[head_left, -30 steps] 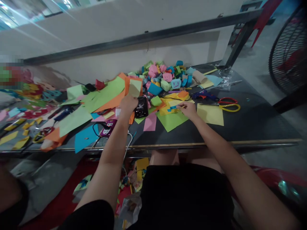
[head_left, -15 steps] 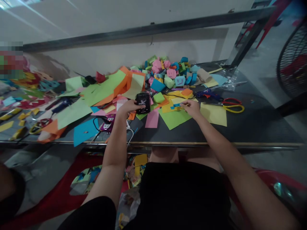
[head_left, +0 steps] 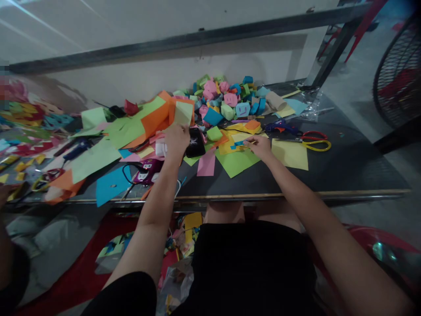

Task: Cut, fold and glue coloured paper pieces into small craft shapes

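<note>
My left hand [head_left: 177, 137] is just left of a black phone-like object [head_left: 195, 143] with a pale mark on its surface. Its fingers are blurred and point away from me, so I cannot see whether they hold anything. My right hand [head_left: 261, 146] pinches a small piece of blue paper [head_left: 237, 144] over yellow paper. Under that wrist lies a green sheet [head_left: 236, 163]. A pink paper strip [head_left: 206, 163] rests between the two hands. A purple device [head_left: 148, 171] with a black cable sits by my left forearm.
Folded paper pieces [head_left: 230, 100] are heaped against the wall. To the right are a blue glue gun [head_left: 283, 127], scissors [head_left: 316, 141] and a pale yellow sheet [head_left: 289, 154]. Coloured sheets [head_left: 98, 158] cover the left side. A fan [head_left: 399, 79] stands beyond the right end.
My left hand has moved off the black object, slightly up and left. My right hand stays nearly in place with the blue paper. The view has shifted slightly.
</note>
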Action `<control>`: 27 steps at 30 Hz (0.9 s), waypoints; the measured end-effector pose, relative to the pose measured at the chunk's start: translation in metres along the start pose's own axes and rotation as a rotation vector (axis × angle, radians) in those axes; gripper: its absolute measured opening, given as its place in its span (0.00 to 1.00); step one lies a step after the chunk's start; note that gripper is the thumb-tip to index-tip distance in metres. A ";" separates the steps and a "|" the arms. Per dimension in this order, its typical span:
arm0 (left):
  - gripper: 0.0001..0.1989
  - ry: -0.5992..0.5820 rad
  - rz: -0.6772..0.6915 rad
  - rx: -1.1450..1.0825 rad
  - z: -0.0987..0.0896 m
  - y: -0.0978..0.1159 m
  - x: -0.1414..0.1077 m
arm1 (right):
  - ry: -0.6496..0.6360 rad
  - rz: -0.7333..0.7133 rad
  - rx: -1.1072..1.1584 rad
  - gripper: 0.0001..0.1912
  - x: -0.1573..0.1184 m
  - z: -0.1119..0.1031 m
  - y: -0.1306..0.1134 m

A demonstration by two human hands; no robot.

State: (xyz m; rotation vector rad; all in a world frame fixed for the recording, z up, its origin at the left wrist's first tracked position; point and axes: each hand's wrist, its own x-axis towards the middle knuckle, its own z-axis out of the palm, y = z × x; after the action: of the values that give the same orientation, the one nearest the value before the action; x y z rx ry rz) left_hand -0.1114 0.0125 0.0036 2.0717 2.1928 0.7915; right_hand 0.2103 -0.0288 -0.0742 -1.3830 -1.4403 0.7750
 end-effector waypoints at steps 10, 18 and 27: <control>0.22 -0.531 0.360 -1.035 0.099 0.090 -0.022 | 0.181 0.060 0.255 0.21 0.005 -0.002 -0.001; 0.30 -0.592 0.225 -1.355 0.123 0.091 -0.032 | 0.169 0.064 0.298 0.23 0.004 0.001 -0.003; 0.19 -0.427 0.136 -1.109 0.110 0.091 -0.037 | 0.050 0.018 0.227 0.27 -0.003 0.002 -0.012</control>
State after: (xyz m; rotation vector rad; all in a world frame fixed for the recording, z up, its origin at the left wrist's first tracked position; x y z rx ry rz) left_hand 0.0165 0.0143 -0.0705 1.5579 0.9841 1.0831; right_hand 0.2033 -0.0329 -0.0643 -1.2338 -1.2604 0.8807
